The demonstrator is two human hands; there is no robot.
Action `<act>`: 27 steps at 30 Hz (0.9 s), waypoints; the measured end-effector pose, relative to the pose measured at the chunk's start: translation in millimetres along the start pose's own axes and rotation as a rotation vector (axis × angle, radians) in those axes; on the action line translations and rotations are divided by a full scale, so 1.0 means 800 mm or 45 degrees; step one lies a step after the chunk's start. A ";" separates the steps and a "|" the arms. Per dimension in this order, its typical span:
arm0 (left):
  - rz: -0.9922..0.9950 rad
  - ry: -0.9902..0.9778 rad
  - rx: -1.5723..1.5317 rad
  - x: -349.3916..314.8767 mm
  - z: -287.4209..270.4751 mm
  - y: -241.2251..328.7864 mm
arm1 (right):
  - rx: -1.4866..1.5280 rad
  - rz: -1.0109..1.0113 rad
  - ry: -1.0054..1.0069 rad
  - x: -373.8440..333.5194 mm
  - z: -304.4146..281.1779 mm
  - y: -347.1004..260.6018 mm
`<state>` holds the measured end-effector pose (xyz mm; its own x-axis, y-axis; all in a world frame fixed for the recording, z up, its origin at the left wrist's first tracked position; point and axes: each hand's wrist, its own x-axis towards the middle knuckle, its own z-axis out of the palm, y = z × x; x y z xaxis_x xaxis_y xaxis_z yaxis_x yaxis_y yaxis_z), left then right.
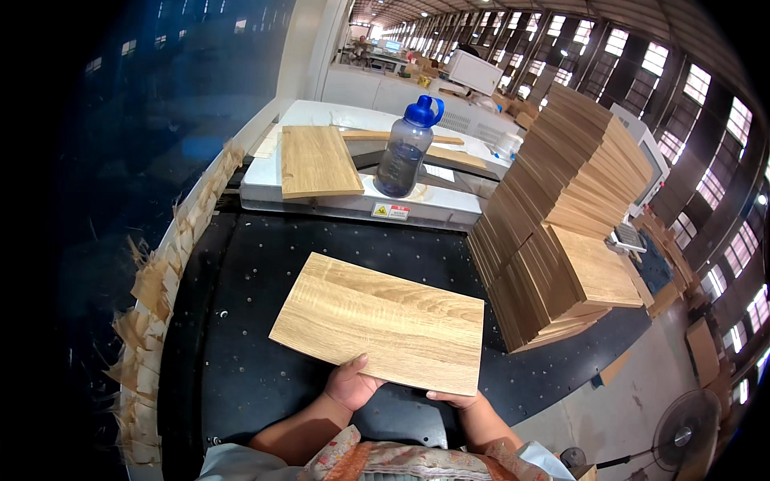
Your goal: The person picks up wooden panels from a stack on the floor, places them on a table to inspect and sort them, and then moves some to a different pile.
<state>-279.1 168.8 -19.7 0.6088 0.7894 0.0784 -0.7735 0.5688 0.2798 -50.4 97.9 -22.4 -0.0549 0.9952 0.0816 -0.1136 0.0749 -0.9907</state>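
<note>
A flat wood-grain panel (pixel 385 321) is held over the black table (pixel 249 377), tilted slightly, its near edge toward me. My left hand (pixel 353 386) grips that near edge, thumb on top and the other fingers underneath, hidden. At the near right corner my right hand (pixel 454 398) closes on the panel too, with its thumb tip at the edge and its fingers out of sight below. To the right stands a tall stack of similar panels (pixel 553 216), with one panel (pixel 597 268) jutting out of it.
On a white machine ledge (pixel 273 188) lie another panel (pixel 317 160) and a blue-capped water bottle (pixel 401 152). A dark blue panel with a torn-strip edge (pixel 180 240) rises at the left. A fan (pixel 682 435) stands on the floor at the lower right.
</note>
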 end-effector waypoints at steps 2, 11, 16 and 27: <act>0.009 -0.016 -0.013 0.001 0.000 0.001 | 0.240 -0.098 0.000 -0.002 0.025 -0.008; 0.035 -0.033 0.087 0.000 0.000 0.004 | 0.736 0.010 0.247 -0.001 0.065 0.039; 0.034 -0.015 0.064 -0.001 -0.005 0.001 | 0.745 0.031 0.254 0.003 0.065 0.032; 0.088 0.003 -0.032 -0.003 0.005 0.010 | -0.036 0.108 -0.096 -0.004 0.080 0.018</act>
<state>-286.3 170.9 -13.8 0.5533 0.8276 0.0945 -0.8179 0.5183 0.2499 -115.5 92.0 -30.1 -0.1377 0.9905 0.0046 -0.0777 -0.0062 -0.9970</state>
